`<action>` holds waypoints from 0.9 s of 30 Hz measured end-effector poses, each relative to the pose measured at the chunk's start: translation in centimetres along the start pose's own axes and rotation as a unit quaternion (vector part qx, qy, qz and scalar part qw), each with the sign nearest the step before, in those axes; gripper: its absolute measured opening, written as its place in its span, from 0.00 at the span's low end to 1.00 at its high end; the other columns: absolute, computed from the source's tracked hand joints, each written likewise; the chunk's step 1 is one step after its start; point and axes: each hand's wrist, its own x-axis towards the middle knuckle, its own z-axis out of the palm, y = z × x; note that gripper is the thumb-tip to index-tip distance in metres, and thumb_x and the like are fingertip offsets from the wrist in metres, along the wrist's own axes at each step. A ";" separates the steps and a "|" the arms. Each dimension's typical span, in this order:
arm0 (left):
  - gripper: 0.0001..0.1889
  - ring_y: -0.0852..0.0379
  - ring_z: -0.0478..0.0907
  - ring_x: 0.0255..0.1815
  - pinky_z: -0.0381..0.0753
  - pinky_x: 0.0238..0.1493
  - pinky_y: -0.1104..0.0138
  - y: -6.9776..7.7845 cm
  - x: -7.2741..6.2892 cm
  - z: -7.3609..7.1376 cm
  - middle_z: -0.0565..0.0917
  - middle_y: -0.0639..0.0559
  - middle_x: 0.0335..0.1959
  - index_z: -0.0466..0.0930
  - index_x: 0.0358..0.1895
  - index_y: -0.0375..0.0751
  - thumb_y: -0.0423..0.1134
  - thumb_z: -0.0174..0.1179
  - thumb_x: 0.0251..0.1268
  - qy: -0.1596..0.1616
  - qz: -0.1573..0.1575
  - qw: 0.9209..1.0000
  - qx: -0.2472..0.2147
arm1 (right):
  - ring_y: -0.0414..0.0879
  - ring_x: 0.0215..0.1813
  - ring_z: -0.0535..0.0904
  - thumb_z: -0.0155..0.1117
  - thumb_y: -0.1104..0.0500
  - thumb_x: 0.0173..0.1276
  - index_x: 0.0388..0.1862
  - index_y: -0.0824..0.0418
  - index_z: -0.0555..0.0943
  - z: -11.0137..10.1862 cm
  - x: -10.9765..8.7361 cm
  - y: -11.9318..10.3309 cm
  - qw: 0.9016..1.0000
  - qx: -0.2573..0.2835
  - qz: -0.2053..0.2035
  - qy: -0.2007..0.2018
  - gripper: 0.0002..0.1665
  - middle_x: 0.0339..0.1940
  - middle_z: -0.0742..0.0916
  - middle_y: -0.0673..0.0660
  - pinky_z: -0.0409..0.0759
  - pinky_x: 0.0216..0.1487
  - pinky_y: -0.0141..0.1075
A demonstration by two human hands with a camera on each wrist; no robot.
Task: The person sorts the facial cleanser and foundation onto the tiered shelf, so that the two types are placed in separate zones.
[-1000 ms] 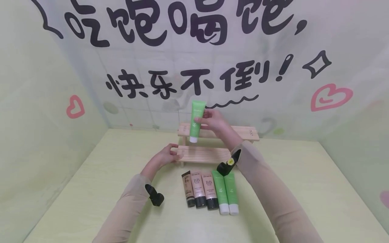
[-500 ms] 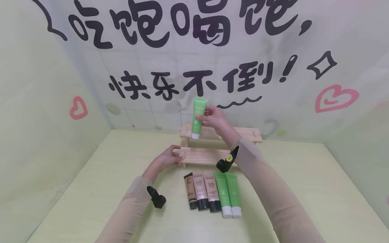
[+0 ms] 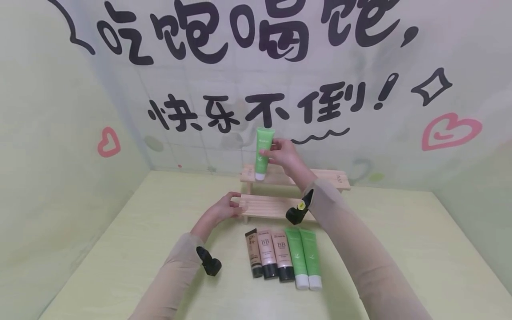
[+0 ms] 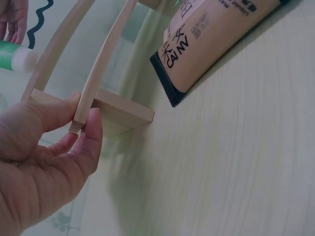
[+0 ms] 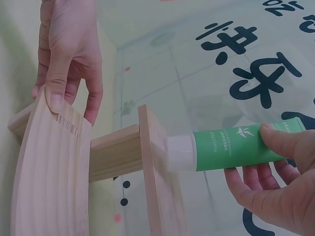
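Fingers (image 5: 239, 189) grip tube (image 5: 221, 148); left wrist view crops it.

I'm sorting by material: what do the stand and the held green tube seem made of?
Stand: probably wood, matt and unpainted-looking, given its pale boards with lengthwise lines. Green tube: likely plastic, satiny, given its smooth printed surface and flattened end.

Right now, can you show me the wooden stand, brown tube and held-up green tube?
Wooden stand (image 3: 265, 206), head view: its lower shelf.
Brown tube (image 4: 209, 49), left wrist view: its printed body.
Held-up green tube (image 5: 231, 147), right wrist view: its body.
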 end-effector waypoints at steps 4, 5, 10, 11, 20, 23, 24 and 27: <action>0.32 0.51 0.77 0.45 0.81 0.47 0.65 0.0 0.0 0.1 0.70 0.36 0.54 0.55 0.67 0.41 0.35 0.58 0.61 0.001 -0.003 1.000 -0.008 | 0.54 0.56 0.74 0.62 0.66 0.60 0.60 0.69 0.67 0.1 0.1 0.1 1.000 -0.016 -0.019 -0.004 0.29 0.55 0.76 0.65 0.79 0.54 0.40; 0.32 0.51 0.77 0.45 0.81 0.47 0.65 0.0 0.1 0.1 0.70 0.36 0.54 0.55 0.67 0.41 0.36 0.58 0.61 0.001 -0.003 1.000 -0.008 | 0.54 0.55 0.74 0.62 0.66 0.60 0.60 0.69 0.67 0.1 0.2 0.1 0.999 -0.021 -0.024 -0.005 0.29 0.55 0.76 0.65 0.79 0.54 0.39; 0.33 0.51 0.77 0.44 0.81 0.48 0.65 -0.1 0.1 0.1 0.70 0.36 0.55 0.55 0.67 0.43 0.37 0.59 0.61 0.003 -0.006 1.000 -0.005 | 0.54 0.55 0.73 0.63 0.64 0.59 0.59 0.69 0.67 0.1 0.4 0.2 0.998 -0.036 -0.044 -0.003 0.29 0.55 0.76 0.65 0.79 0.55 0.40; 0.33 0.52 0.77 0.44 0.81 0.48 0.65 0.0 0.1 0.0 0.70 0.36 0.56 0.55 0.67 0.43 0.38 0.59 0.61 0.004 -0.006 1.000 -0.002 | 0.54 0.56 0.73 0.63 0.64 0.59 0.59 0.69 0.67 0.1 0.5 0.3 0.998 -0.037 -0.047 -0.003 0.29 0.55 0.76 0.65 0.78 0.55 0.40; 0.33 0.52 0.78 0.43 0.81 0.49 0.63 -0.2 0.1 0.1 0.71 0.36 0.55 0.55 0.67 0.42 0.38 0.59 0.61 -0.001 -0.001 1.000 -0.007 | 0.56 0.59 0.72 0.64 0.63 0.59 0.59 0.69 0.67 -0.3 1.0 0.9 0.996 -0.050 -0.077 -0.021 0.29 0.55 0.76 0.65 0.76 0.58 0.44; 0.32 0.52 0.78 0.44 0.81 0.48 0.64 -0.1 0.1 0.2 0.71 0.36 0.54 0.55 0.67 0.42 0.37 0.58 0.61 0.001 -0.002 1.000 -0.004 | 0.57 0.59 0.73 0.64 0.63 0.59 0.59 0.69 0.68 -0.3 1.1 1.1 0.994 -0.057 -0.088 -0.025 0.29 0.55 0.76 0.65 0.76 0.58 0.44; 0.32 0.52 0.78 0.44 0.81 0.48 0.64 -0.1 0.1 0.2 0.72 0.36 0.54 0.55 0.67 0.42 0.37 0.58 0.61 0.002 -0.002 1.000 -0.005 | 0.57 0.58 0.73 0.64 0.63 0.59 0.59 0.69 0.68 -0.3 1.1 1.1 0.994 -0.062 -0.092 -0.025 0.29 0.55 0.77 0.65 0.76 0.58 0.44; 0.32 0.51 0.78 0.44 0.81 0.47 0.65 -0.1 0.1 0.1 0.72 0.36 0.53 0.55 0.67 0.42 0.36 0.58 0.61 0.004 -0.002 1.000 -0.009 | 0.57 0.58 0.73 0.64 0.63 0.59 0.58 0.68 0.69 -0.2 1.3 1.1 0.992 -0.072 -0.096 -0.028 0.28 0.54 0.77 0.65 0.76 0.58 0.44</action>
